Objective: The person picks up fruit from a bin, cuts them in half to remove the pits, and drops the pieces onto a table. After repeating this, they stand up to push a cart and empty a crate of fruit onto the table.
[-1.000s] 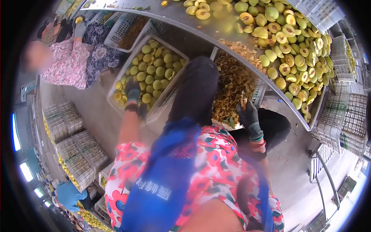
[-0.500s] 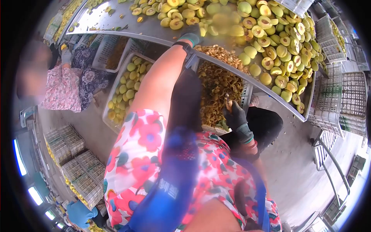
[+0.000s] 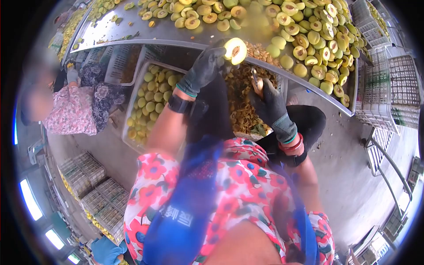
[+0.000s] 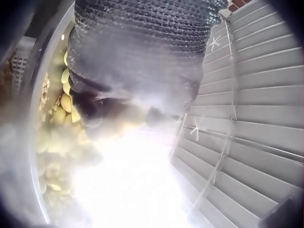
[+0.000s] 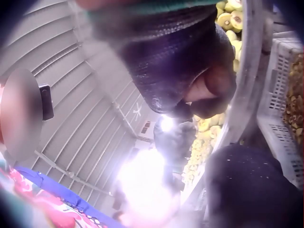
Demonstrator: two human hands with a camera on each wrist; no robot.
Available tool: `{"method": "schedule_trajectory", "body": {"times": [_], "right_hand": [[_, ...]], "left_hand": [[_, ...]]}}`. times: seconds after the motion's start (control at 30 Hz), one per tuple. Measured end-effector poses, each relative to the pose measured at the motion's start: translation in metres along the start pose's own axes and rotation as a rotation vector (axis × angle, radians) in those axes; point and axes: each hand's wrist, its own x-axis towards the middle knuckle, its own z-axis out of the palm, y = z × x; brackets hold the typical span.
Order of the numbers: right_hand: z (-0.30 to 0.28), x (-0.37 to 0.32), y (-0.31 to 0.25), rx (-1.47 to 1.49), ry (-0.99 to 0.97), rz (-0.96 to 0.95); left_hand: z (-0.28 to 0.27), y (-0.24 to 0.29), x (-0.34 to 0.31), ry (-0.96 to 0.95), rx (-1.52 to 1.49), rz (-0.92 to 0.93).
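In the head view my gloved left hand (image 3: 205, 68) holds up a peach half (image 3: 235, 51), its pale cut face and brown pit hollow showing, near the metal table's edge. My gloved right hand (image 3: 268, 104) grips a small tool (image 3: 255, 81) with a wooden handle and a metal tip, pointing up and away from me. It is over a crate of brown scraps (image 3: 243, 99), a little below and right of the peach half. Glare washes out much of the left wrist view. In the right wrist view the dark glove (image 5: 175, 61) has its fingers curled, the tool mostly hidden.
Many halved peaches (image 3: 318, 48) are heaped on the metal table (image 3: 172, 31). Left of my knee stands a crate (image 3: 129, 140) of whole yellow-green peaches. Another person (image 3: 73, 108) sits farther left. Stacked crates (image 3: 386, 97) stand at the right, others (image 3: 106, 198) at lower left.
My left hand went from the whole-peach crate to the table, and now is back near its edge with a peach half. The right hand keeps the tool, slightly higher and turned.
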Motion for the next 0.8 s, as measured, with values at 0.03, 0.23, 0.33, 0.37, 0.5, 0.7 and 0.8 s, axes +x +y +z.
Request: {"method": "schedule_trajectory", "body": {"times": [0.03, 0.23, 0.33, 0.37, 0.5, 0.7, 0.8], "right_hand": [[-0.002, 0.001, -0.006, -0.012, 0.014, 0.001], [-0.011, 0.001, -0.029, -0.099, 0.055, -0.083], [-0.009, -0.003, -0.033, -0.111, 0.069, -0.079], [-0.008, -0.006, -0.034, -0.115, 0.069, -0.082], [0.006, -0.015, -0.038, 0.335, 0.085, 0.146], [0.014, -0.018, -0.032, 0.382, 0.052, 0.116], [0.013, -0.019, -0.037, 0.564, -0.005, 0.255]], "left_hand": [[0.008, 0.006, -0.004, -0.023, 0.098, 0.041], [0.045, 0.028, -0.022, -0.029, 0.282, 0.03], [0.066, 0.039, -0.025, 0.043, 0.242, -0.069], [0.072, 0.042, -0.025, 0.076, 0.156, -0.088], [0.088, 0.033, -0.023, 0.223, 0.115, -0.108], [0.096, 0.014, -0.026, 0.337, -0.018, -0.101], [0.094, 0.004, -0.026, 0.39, -0.197, -0.259]]}}
